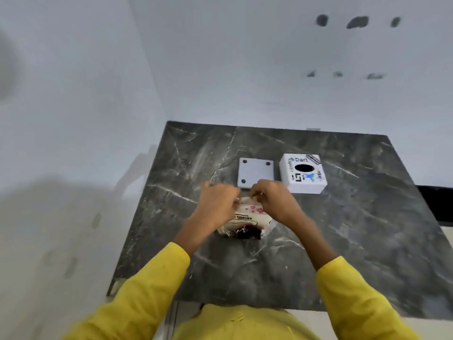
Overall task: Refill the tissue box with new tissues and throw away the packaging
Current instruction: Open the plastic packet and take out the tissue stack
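Note:
A plastic-wrapped tissue pack (245, 220) with red and black print rests on the dark marble table (355, 229) in front of me. My left hand (217, 203) and my right hand (273, 201) both pinch the pack's top edge, fingers closed on the wrapper. Behind them lies the tissue box's flat white base plate (255, 171) with dark corner dots. To its right stands the white tissue box (304, 174), stickers on it and a dark oval hole in its top.
White walls close off the table's left and far sides. The table's left edge drops to a pale floor (61, 241). A dark strip (438, 202) shows past the table's right edge. Yellow sleeves (152, 285) cover my forearms.

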